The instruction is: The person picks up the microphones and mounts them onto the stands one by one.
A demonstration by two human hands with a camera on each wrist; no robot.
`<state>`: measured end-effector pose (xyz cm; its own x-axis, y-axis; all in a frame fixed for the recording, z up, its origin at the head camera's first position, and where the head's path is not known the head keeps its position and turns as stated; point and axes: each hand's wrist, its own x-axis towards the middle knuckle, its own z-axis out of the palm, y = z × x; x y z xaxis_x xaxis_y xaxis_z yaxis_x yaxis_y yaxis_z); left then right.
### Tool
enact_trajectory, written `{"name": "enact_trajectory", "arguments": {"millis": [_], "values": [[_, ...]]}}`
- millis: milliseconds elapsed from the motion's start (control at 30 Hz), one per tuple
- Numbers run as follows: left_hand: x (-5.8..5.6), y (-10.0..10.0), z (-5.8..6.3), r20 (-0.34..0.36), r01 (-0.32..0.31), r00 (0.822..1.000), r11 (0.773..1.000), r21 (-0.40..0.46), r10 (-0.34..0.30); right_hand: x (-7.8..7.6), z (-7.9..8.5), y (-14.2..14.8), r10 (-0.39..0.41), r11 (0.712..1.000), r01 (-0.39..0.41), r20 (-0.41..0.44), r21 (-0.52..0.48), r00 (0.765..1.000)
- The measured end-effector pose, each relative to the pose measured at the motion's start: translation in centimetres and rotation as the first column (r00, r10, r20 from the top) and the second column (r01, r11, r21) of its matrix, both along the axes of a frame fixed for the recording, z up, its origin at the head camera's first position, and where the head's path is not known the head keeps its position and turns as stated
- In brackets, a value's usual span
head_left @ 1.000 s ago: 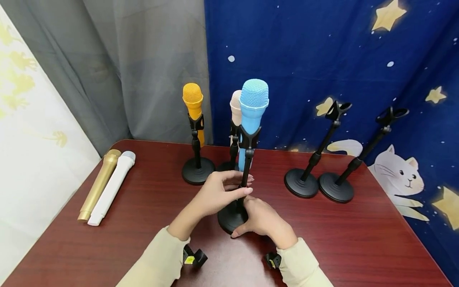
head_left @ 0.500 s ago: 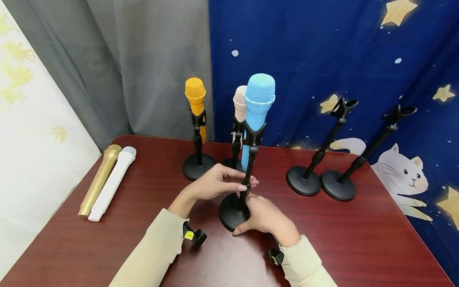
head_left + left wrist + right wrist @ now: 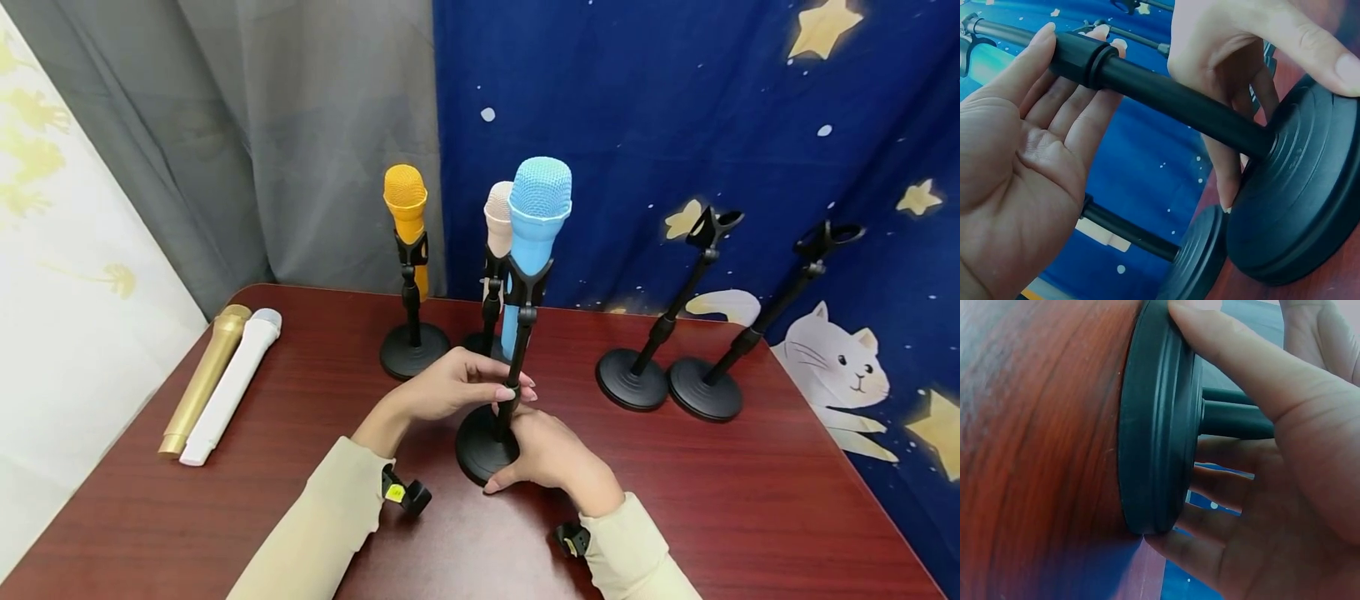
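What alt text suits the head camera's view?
A left hand holds a black stand bearing a blue microphone; a right hand grips the stand's base. Behind: an orange microphone, a pale one; left: a gold one, a white one; right: two vacant stands.

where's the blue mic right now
In the head view, the blue microphone is just right of centre, clipped in the black stand that the left hand and right hand hold, partly hiding the pale microphone.

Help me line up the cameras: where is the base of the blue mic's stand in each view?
Head: the base is lower middle.
Left wrist: the base is at the right edge.
Right wrist: the base is upper middle, seen side-on.
Shared landmark: the right hand, gripping its rim.
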<state>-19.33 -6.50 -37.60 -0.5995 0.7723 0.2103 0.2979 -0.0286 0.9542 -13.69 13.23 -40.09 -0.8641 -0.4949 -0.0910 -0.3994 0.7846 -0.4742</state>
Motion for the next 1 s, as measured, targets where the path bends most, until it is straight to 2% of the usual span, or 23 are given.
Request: {"name": "enact_trajectory", "arguments": {"millis": [233,367,667,800,900,1000], "values": [[0.4,0.3,-0.2,0.008,-0.047,0.999,0.999,0.026,0.047,-0.1,-0.1,0.1,-0.008,1.0,0.008,0.006,-0.006,1.0],[0.9,0.5,0.0,-0.009,-0.107,0.994,0.994,0.021,0.107,0.0,-0.2,0.1,-0.012,1.0,0.012,0.002,0.003,1.0],[2.1,1.1,0.5,-0.04,-0.27,0.962,0.962,0.035,0.272,0.1,0.1,0.0,-0.032,0.999,0.032,-0.01,0.032,0.999],[2.6,1.4,0.5,-0.038,-0.366,0.929,0.93,0.034,0.367,0.1,0.1,-0.1,-0.035,0.998,0.036,-0.004,0.057,0.999],[2.9,1.6,0.4,-0.05,-0.453,0.89,0.891,0.02,0.453,0.1,0.1,-0.1,-0.038,0.997,0.038,-0.003,0.073,0.999],[3.2,1.9,0.3,-0.097,-0.524,0.847,0.852,0.01,0.522,0.1,0.0,-0.1,-0.042,0.996,0.043,-0.003,0.076,0.999]]}}
